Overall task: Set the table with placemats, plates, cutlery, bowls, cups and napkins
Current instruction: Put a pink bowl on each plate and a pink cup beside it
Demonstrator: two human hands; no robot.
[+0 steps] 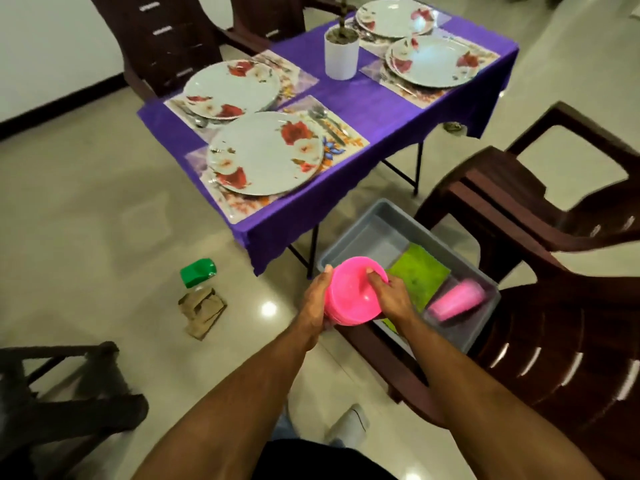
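Both hands, left hand (317, 299) at nine o'clock and right hand (389, 295) at three, grasp a stack of round pink plastic bowls (353, 292) above the grey plastic bin (374, 216).

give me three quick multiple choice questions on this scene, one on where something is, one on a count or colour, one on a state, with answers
1. Where do the green napkins lie?
A. on the table
B. in the grey bin
C. on the floor

2. How many places on the table have flowered plates?
A. two
B. three
C. four

3. What are the two hands doing?
A. hanging idle
B. holding the pink bowls
C. lifting a plate

Answers:
1 B, the green stack sits in the bin's middle compartment.
2 C, one setting shows on each of four placemats.
3 B, the left hand and right hand grip the pink stack from either side.
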